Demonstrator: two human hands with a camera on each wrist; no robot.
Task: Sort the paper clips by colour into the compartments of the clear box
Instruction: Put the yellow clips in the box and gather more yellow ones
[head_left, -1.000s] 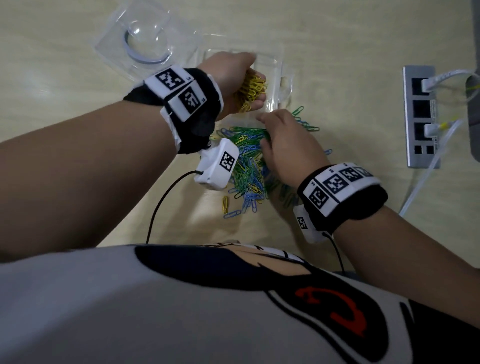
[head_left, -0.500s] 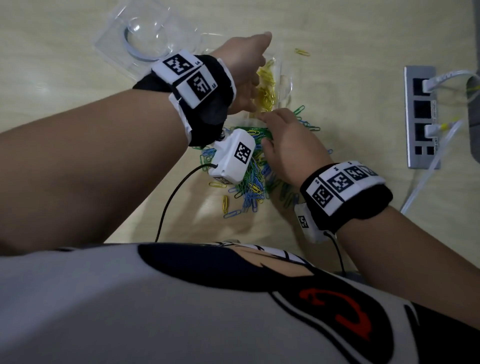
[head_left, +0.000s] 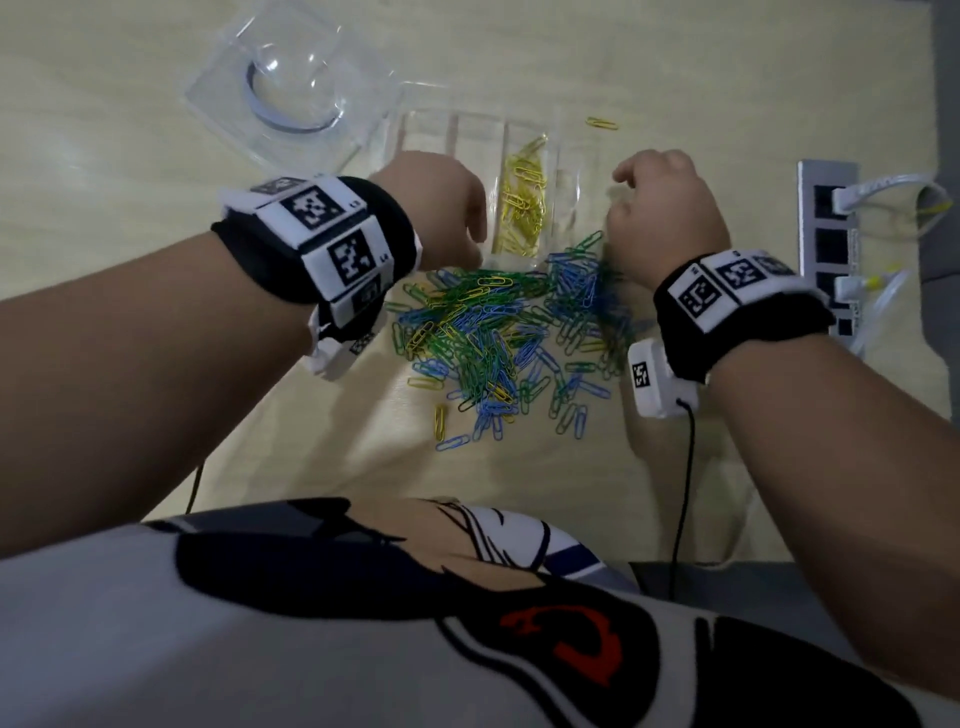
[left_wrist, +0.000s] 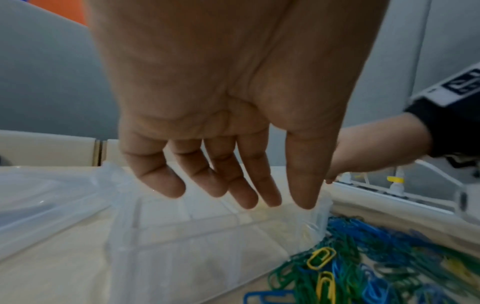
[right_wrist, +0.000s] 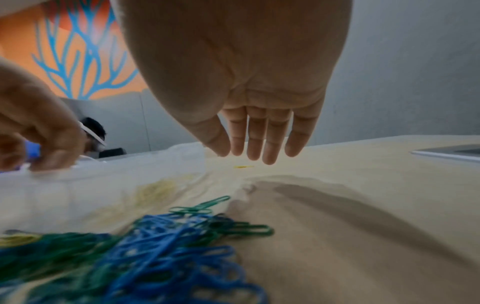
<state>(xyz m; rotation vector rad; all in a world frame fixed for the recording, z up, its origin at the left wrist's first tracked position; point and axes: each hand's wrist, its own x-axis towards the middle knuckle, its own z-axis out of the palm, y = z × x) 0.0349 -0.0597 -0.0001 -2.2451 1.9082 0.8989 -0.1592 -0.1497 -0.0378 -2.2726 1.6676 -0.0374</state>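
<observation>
The clear box (head_left: 475, 140) lies on the table with yellow clips (head_left: 522, 205) in one compartment; the compartments beside it look bare. A mixed pile of green, blue and yellow clips (head_left: 498, 332) spreads just in front of it. My left hand (head_left: 441, 208) hovers over the box's near left part, and in the left wrist view the left hand (left_wrist: 233, 197) has straight fingers and holds nothing. My right hand (head_left: 660, 202) hangs above the table at the box's right end. Seen from the right wrist, the right hand (right_wrist: 254, 152) is likewise flat and empty.
A single yellow clip (head_left: 601, 123) lies on the table beyond the box's far right corner. The clear lid (head_left: 291, 88) sits at the far left. A power strip (head_left: 831, 244) with plugged cables runs along the right. Wrist-camera cables trail toward my body.
My left hand let a bunch of yellow clips fall into the compartment and drew back to the left. The right hand lifted off the pile and moved right.
</observation>
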